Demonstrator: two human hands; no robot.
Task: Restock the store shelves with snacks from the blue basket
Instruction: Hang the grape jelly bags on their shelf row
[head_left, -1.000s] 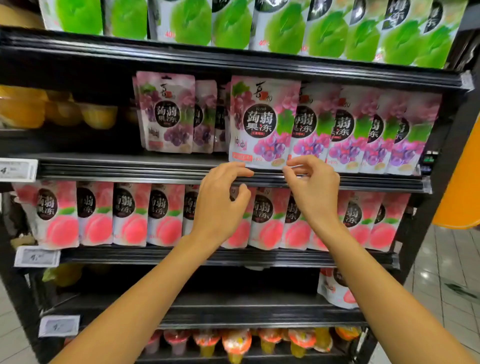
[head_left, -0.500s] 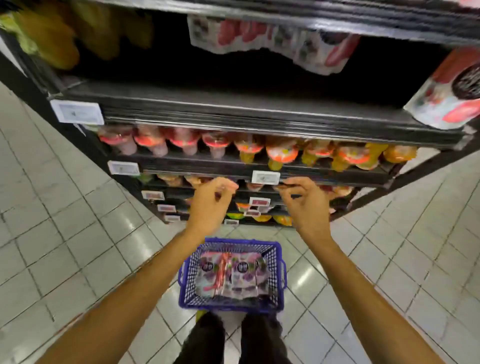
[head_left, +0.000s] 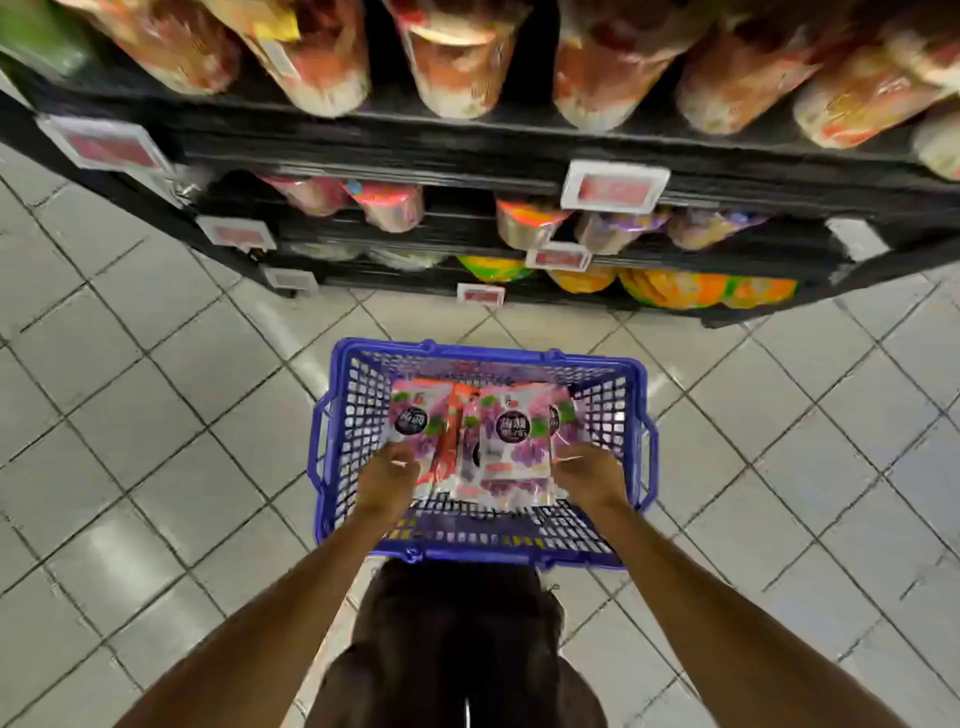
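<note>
The blue basket (head_left: 332, 415) stands on the tiled floor in front of my feet. Several pink-and-purple grape jelly pouches stand upright in it, one on the left (head_left: 415, 418) and one in the middle (head_left: 511, 441), with a reddish pouch (head_left: 449, 415) between them. My left hand (head_left: 387, 480) is inside the basket at the lower edge of the left pouch. My right hand (head_left: 589, 475) is inside too, against the pouches on the right side. Both sets of fingertips point away from me, so any grip is hidden.
The lower shelves (head_left: 467, 150) of the black rack run across the top of the view, holding jelly cups and orange packs, with price tags (head_left: 613, 187) on the rails. Grey floor tiles (head_left: 156, 415) surround the basket. My dark trousers (head_left: 457, 649) are just behind it.
My hands left the grape pouches on the upper shelf and dropped down into the basket. My view swung from the shelf face to the floor.
</note>
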